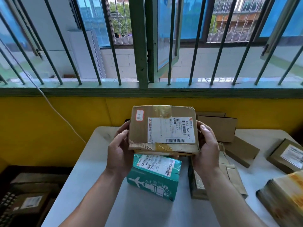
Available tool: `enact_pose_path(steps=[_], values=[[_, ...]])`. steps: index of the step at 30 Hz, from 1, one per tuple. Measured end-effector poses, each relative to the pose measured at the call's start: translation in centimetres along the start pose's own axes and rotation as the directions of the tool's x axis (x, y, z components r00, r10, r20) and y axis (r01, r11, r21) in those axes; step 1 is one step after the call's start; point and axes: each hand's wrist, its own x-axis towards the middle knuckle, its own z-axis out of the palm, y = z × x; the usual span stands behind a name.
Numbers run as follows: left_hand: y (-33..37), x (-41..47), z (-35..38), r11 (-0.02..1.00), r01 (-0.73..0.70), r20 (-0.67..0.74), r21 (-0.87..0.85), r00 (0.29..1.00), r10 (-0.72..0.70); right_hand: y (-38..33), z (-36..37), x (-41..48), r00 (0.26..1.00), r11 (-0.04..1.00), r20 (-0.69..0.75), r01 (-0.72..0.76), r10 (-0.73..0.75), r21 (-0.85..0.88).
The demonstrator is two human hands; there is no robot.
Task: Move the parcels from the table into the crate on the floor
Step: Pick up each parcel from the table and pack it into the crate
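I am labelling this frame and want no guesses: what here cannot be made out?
All in the head view.
Crate: cut off by the left edge and dark; its fill is unclear.
Left hand and right hand: fingers hidden behind the held parcel.
Teal parcel: far end covered by the held parcel.
Taped parcel, lower right: cut off by the frame edge.
Label: small print too small.

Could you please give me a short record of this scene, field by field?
held item: brown cardboard box with a white label, lifted above the table
left grip: holds the box's left side
right grip: holds the box's right side
below the box: teal parcel on the table
also on the table: several brown parcels at the right
crate: on the floor at the left, parcels inside
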Motion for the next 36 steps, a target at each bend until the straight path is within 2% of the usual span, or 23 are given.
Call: enact_pose_path(steps=[5, 14, 20, 25, 29, 34, 36], values=[[0.6, 0.1, 0.7, 0.997, -0.056, -0.003, -0.049, 0.998, 0.055, -1.5, 0.7, -0.5, 0.999, 0.994, 0.037, 0.034, -0.038, 0.108], [1.1, -0.4, 1.4, 0.986, -0.126, 0.043, -0.110, 0.990, 0.131, -2.6, 0.7, -0.7, 0.989, 0.981, 0.060, 0.127, -0.137, 0.144], [2.1, -2.3, 0.8, 0.986, -0.162, -0.082, -0.036, 0.984, 0.158, -1.4, 2.0, -1.9, 0.991, 0.988, 0.076, 0.097, -0.107, 0.118], [5.4, -5.3, -3.0, 0.979, -0.192, -0.147, 0.075, 0.969, 0.201, 1.1, 6.2, -4.1, 0.990, 0.999, 0.136, -0.035, 0.030, 0.038], [9.3, -8.8, -8.7, 0.977, -0.174, -0.213, 0.124, 0.957, 0.197, 5.4, 11.8, -7.4, 0.961, 0.985, 0.220, -0.164, 0.170, -0.045], [15.2, -16.4, -18.3, 0.968, -0.223, -0.383, 0.116, 0.889, 0.250, 13.4, 19.7, -14.3, 0.920, 0.953, 0.250, -0.287, 0.303, -0.101], [17.7, -20.0, -22.0, 0.960, -0.223, -0.440, 0.169, 0.854, 0.276, 16.8, 22.9, -17.6, 0.892, 0.933, 0.276, -0.328, 0.357, -0.149]])
